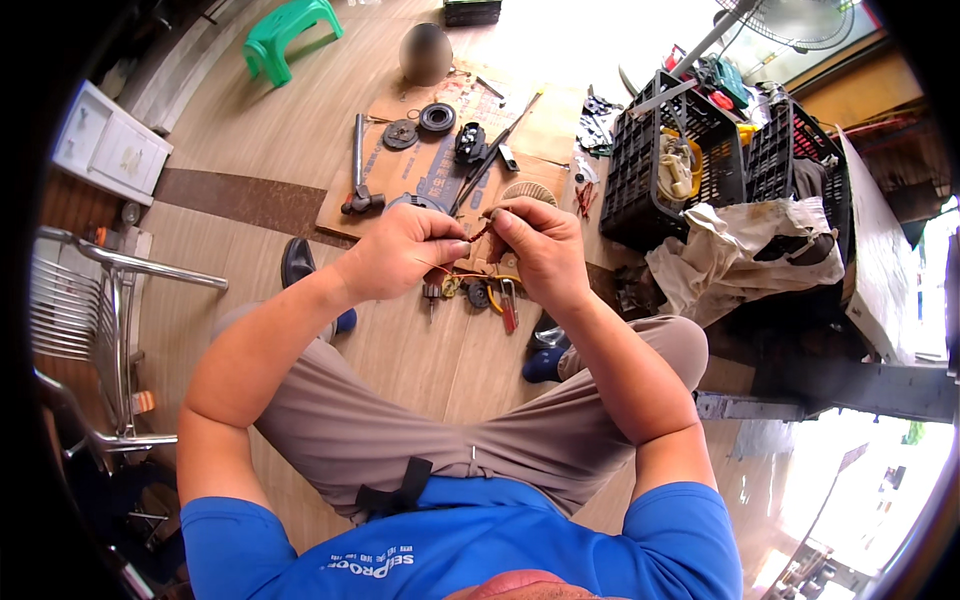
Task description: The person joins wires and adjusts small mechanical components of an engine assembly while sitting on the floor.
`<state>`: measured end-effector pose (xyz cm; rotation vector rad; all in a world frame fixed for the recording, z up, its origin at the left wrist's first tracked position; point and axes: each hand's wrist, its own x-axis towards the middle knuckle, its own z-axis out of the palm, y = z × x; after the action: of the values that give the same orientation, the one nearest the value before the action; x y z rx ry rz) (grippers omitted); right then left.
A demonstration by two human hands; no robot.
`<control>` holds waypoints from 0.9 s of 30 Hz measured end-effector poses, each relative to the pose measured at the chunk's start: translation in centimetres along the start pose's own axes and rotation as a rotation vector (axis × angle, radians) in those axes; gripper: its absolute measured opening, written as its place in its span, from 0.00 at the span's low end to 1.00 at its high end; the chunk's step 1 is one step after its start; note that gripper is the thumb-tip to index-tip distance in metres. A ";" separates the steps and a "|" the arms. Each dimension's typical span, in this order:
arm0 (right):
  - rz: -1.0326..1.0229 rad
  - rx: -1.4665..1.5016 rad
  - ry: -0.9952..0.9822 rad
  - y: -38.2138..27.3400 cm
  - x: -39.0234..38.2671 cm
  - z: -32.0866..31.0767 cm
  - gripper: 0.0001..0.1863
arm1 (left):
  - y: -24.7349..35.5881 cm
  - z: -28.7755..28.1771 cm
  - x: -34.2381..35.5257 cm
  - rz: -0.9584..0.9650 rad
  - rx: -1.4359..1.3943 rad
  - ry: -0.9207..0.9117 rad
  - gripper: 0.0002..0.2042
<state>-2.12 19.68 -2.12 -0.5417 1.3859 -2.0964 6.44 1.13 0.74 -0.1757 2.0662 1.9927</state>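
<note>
My left hand [400, 250] and my right hand [541, 248] are raised close together in front of my knees. Both have their fingers pinched on a thin, dark red twisted wire [481, 233] stretched between the fingertips. Its ends are hidden by the fingers. On the floor just below lie small metal parts, a black round part [478, 294] and a red-handled tool [510, 312]. Behind the hands a cardboard sheet [345, 205] bears a hammer [360, 165], a dark disc [400, 134], a black ring [437, 118] and a black housing part [470, 143].
Black plastic crates [625, 165] with tools and cloth stand at the right, a pale rag [740, 255] hanging over one. A metal chair [110, 330] is at the left. Far off are a green stool [285, 38], a white cabinet [110, 145] and a fan [800, 18].
</note>
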 end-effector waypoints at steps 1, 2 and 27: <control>0.004 0.026 0.009 0.1 -0.1 0.1 0.08 | -0.1 0.0 0.0 -0.013 -0.011 -0.001 0.07; 0.007 0.022 0.004 0.1 0.0 0.0 0.08 | -0.1 0.0 0.1 -0.011 -0.016 0.003 0.07; 0.355 0.078 -0.083 -0.1 0.2 0.7 0.14 | -0.6 -0.2 -0.4 0.663 1.029 0.366 0.02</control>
<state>-1.91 19.13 -1.74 -0.3193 1.2445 -1.8119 6.94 0.87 0.30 0.4259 3.4075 0.8682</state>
